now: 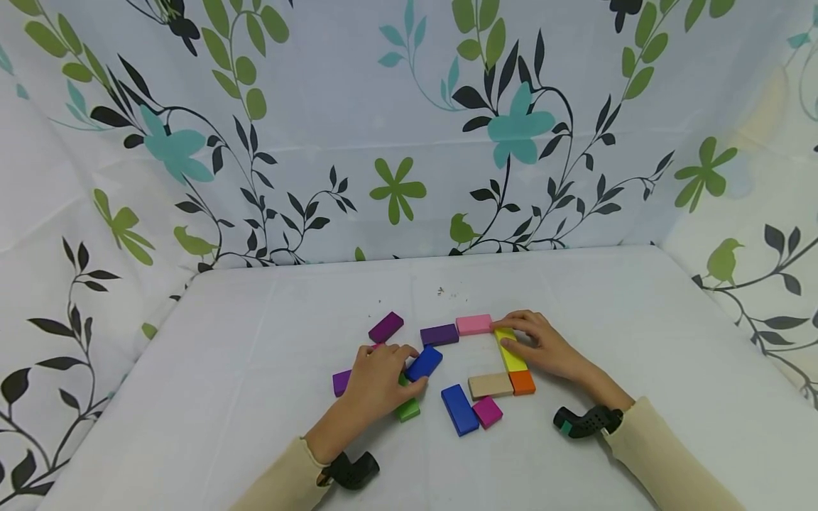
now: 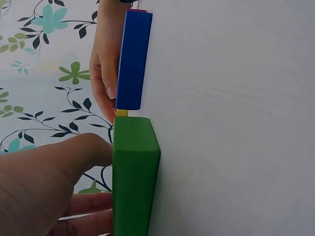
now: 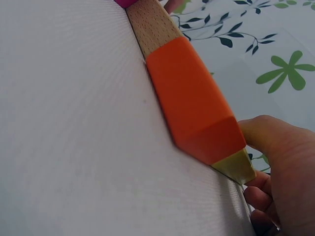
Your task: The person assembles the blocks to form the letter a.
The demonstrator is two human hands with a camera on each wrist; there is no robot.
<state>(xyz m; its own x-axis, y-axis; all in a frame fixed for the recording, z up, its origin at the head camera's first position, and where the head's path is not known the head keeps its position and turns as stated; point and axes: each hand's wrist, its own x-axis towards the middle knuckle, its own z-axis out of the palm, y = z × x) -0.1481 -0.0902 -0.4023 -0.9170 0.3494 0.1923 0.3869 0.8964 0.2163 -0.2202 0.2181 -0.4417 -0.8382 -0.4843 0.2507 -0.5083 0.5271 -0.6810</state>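
My left hand (image 1: 381, 376) arches over the left group of wooden blocks. Its thumb and index finger pinch a blue block (image 1: 426, 362) from either side. Below the thumb lies a green block (image 1: 408, 409), partly covered by the hand and large in the left wrist view. Parts of a violet block (image 1: 341, 382) and a pink-red one show from behind the fingers. On the right, my right hand (image 1: 542, 343) holds a yellow block (image 1: 513, 357), thumb over its side and fingertips at its far end, where a pink block (image 1: 473, 325) meets it.
An orange block (image 1: 522, 382) and a plain wood block (image 1: 491, 385) continue from the yellow one. Near them lie a second blue block (image 1: 459, 409) and a magenta block (image 1: 488, 411). Dark purple (image 1: 439, 335) and plum (image 1: 386, 327) blocks lie farther back. A patterned cloth (image 1: 319, 128) hangs behind the white table (image 1: 268, 355).
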